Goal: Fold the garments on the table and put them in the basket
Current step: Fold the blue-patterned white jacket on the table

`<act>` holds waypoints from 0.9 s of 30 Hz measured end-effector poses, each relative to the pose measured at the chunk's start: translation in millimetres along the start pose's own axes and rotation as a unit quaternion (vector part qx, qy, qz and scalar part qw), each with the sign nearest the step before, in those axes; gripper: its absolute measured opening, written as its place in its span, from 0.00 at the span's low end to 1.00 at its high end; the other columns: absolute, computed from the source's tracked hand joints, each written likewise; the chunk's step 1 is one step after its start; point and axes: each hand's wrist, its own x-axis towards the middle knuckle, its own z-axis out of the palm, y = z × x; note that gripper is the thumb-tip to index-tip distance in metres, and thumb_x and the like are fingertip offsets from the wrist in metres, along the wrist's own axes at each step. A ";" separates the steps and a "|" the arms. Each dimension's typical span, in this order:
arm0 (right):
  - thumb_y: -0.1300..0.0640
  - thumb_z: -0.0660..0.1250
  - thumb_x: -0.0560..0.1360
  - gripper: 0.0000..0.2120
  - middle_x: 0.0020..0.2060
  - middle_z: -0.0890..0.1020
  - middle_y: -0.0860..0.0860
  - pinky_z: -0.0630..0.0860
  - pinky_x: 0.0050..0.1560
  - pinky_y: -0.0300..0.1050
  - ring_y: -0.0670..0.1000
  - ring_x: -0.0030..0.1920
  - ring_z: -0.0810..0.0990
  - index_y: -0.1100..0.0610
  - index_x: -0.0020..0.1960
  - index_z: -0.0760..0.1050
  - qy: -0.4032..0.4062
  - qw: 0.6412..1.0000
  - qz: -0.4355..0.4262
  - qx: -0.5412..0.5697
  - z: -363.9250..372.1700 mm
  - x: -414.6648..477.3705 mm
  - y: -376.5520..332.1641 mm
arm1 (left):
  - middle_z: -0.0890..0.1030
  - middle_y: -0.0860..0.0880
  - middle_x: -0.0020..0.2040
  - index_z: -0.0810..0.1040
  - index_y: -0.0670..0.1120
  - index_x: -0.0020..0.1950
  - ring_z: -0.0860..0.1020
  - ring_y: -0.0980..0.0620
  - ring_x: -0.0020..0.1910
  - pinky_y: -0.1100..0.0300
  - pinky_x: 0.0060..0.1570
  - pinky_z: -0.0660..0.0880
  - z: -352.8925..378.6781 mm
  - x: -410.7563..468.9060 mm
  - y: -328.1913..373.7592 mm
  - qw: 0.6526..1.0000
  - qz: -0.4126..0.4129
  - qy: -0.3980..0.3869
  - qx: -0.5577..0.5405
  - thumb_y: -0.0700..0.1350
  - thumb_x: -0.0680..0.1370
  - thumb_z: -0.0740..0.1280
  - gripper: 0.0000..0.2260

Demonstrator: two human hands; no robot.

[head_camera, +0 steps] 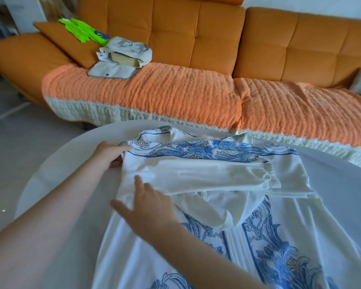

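An orange sofa (196, 38) fills the background, and its seat is covered by a knitted throw (154, 90). In front of it is a round white table (61, 174). The task's thing, a white garment (196, 257) with blue print, lies spread over the table, likely so the folds lie flat. Its top part is turned over, with a sleeve (217, 176) laid across it to narrow the shape.

The hands are apart. The left hand (111, 153) pinches the folded edge at the garment's left side, probably pinning the crease. The right hand (148, 209) is spread flat, fingers straight, on or just over the cloth (contact is hard to judge), seemingly to smooth it.

A pale fabric container (125, 53) sits on the sofa. Whether it is the basket, I cannot tell.
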 end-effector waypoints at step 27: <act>0.66 0.53 0.75 0.26 0.25 0.76 0.57 0.67 0.23 0.37 0.47 0.20 0.71 0.59 0.73 0.55 0.102 0.915 0.222 0.322 -58.7 -59.0 151.3 | 0.74 0.45 0.62 0.67 0.43 0.69 0.72 0.48 0.61 0.58 0.58 0.67 187.9 -72.1 52.8 0.909 0.364 -0.110 0.170 0.45 0.79 0.64 0.20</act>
